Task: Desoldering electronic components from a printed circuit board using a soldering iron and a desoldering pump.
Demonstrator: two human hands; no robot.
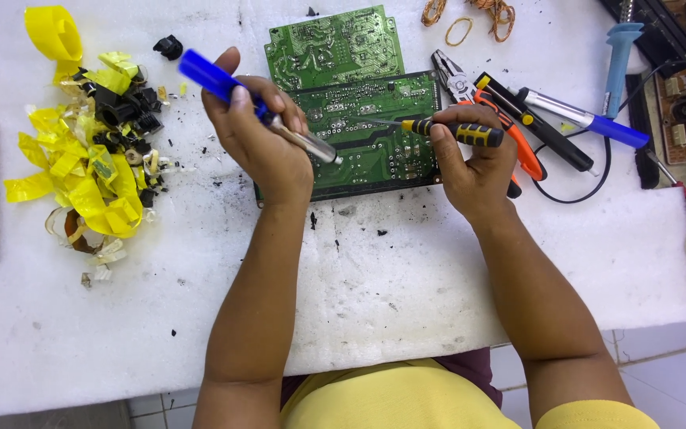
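Left hand (260, 135) grips blue-handled tool (260, 107); right hand (474, 155) grips yellow-black screwdriver (430, 127) over green circuit board (375, 131); both tips hard to make out.

Both forearms reach forward, bare, converging over counter's far middle. Left hand (257, 135) curled in fist-like grip, thumb up. Right hand (474, 155) pinching, fingers (438, 133) bent inward.

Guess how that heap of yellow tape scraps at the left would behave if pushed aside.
The heap of crumpled yellow tape strips and black bits is loose, so it would likely scatter rather than slide as one. The strips look thin and curled, probably light and floppy. Small black crumbs may lag behind on the rough white foam sheet.
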